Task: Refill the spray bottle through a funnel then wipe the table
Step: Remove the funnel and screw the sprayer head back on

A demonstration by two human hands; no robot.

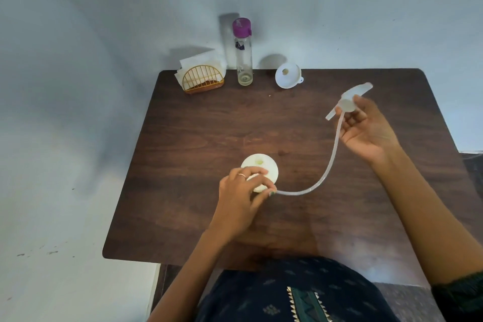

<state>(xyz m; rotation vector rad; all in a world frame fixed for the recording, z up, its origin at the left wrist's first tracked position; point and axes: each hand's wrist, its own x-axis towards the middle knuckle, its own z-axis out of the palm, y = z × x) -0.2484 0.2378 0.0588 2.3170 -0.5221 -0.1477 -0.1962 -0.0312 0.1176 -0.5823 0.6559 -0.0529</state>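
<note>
A dark wood-grain table [198, 123] is standing against a pale blue wall, and a person is sitting at its near edge. Near the middle of the table, towards the near edge, the white spray bottle [260, 168] is standing upright with its neck open to the camera. The left hand [241, 197] is gripping the bottle's near side, fingers curled over its shoulder. The right hand [366, 131] is hovering over the right half of the table, fingers narrowly closed around the collar of the removed spray head [350, 100], which is pointing towards the far right corner. The dip tube [329, 162] is hanging from that head and curving down and left, its free end lying just beside the left thumb, outside the bottle. At the far edge the white funnel [288, 76] is resting on its side, well apart from the bottle and lying far-right of the open neck; the right hand appears nearer to it. Left of it a clear water bottle with a purple cap [243, 51] is standing upright, and a gold wire napkin holder [202, 76] is sitting at the far left corner. Judgement: the opening stage is finishing; the funnel must next be seated in the neck.
</note>
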